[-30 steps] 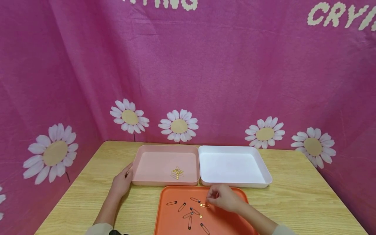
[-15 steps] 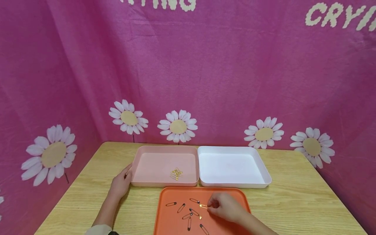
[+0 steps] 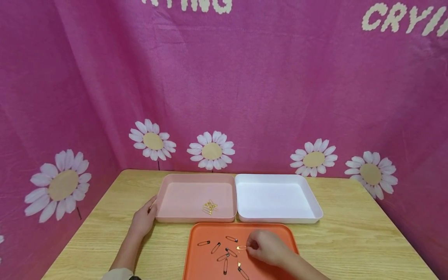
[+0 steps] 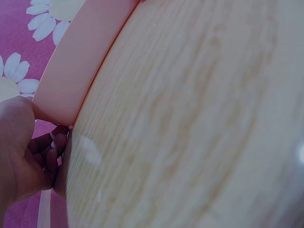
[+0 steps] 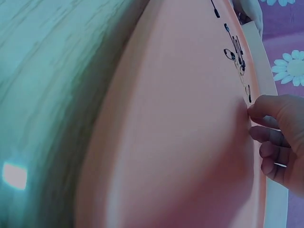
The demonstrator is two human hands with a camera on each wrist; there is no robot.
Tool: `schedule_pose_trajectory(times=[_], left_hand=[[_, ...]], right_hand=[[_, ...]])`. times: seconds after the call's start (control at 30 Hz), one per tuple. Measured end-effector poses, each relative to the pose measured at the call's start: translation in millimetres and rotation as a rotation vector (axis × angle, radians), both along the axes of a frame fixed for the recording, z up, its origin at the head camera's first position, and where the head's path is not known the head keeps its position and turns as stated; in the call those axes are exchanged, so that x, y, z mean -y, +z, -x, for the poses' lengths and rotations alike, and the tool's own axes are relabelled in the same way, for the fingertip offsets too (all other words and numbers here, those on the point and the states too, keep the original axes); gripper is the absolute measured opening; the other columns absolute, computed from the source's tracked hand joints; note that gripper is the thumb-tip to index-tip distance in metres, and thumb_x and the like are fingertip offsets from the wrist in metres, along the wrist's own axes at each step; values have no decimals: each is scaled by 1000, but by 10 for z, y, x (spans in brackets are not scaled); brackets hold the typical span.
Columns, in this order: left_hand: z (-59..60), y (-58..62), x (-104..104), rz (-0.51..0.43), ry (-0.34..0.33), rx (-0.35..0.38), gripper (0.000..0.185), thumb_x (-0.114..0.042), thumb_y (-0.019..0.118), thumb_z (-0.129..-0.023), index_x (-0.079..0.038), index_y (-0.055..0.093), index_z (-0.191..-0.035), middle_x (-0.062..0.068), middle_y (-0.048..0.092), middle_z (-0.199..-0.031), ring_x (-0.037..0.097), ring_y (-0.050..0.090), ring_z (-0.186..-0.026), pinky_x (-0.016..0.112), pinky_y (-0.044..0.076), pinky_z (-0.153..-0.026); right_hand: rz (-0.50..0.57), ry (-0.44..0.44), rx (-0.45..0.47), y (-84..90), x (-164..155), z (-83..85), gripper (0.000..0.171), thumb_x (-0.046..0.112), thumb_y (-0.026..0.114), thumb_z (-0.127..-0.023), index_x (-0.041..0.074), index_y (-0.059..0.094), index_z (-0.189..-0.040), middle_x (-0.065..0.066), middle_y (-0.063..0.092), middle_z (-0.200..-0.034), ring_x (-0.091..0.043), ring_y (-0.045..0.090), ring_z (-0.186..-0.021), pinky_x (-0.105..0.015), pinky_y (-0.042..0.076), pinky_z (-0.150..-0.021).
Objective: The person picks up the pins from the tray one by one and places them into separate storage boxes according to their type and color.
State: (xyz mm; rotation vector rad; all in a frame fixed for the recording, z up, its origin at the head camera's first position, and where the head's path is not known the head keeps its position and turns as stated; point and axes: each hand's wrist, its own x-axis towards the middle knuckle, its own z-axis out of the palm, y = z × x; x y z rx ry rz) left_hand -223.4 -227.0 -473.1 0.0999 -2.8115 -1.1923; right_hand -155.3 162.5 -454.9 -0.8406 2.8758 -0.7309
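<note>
In the head view my right hand [image 3: 267, 247] is over the orange tray [image 3: 196, 268], its thumb and forefinger pinching the right end of a gold safety pin [image 3: 240, 247]. The fingertips cover that end. A second gold pin [image 3: 239, 264] lies just below, close to a black safety pin [image 3: 243, 273]. Several more black safety pins [image 3: 215, 248] are scattered to the left. My left hand [image 3: 144, 219] rests against the left side of the pink tray [image 3: 182, 219]. The left wrist view shows its fingers [image 4: 59, 142] loosely bent at that tray's corner.
Several gold safety pins [image 3: 210, 207] lie in a small heap inside the pink tray. Beside it, touching, stands a white tray [image 3: 280, 220]. All three trays are on a wooden table [image 3: 357, 233], and a pink cloth with daisies [image 3: 262, 97] hangs behind.
My right hand has come down onto the gold pin and shifted it slightly toward me. The second gold pin has slid nearer the lower black pin. My left hand has stayed at the pink tray.
</note>
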Motion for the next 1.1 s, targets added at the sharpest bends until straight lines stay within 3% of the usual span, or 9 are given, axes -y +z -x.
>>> schedule_pose_trajectory(times=[0.27,0.63,0.83,1.1], left_hand=[[16,11,-7,-3,-2,25,49,-27,31,-101,-7,32,-145,29,41,-138,45,35,-131,55,28,-107],[23,4,-8,4,0,35,49,-27,32,-101,-7,32,-145,29,39,-139,46,34,-131,56,28,-107],[17,5,-4,-2,6,34,49,-27,32,-100,-7,32,-145,29,40,-139,46,35,-131,56,29,-107],[31,-9,7,-4,7,36,48,-27,32,-100,-8,32,-145,28,40,-140,45,34,-131,55,28,-107]], right_hand=[[38,-8,23,-15,25,22,4,14,68,-79,16,67,-76,13,58,-69,4,43,-62,-19,39,-56],[198,-30,317,-13,28,115,3,5,66,-75,4,65,-78,4,57,-70,-5,47,-63,-20,40,-57],[227,-32,380,-16,19,151,4,5,63,-76,2,65,-77,5,56,-67,-6,48,-60,-20,40,-54],[389,-56,512,33,-59,166,9,4,60,-80,-3,65,-83,0,57,-67,-9,48,-59,-19,40,-52]])
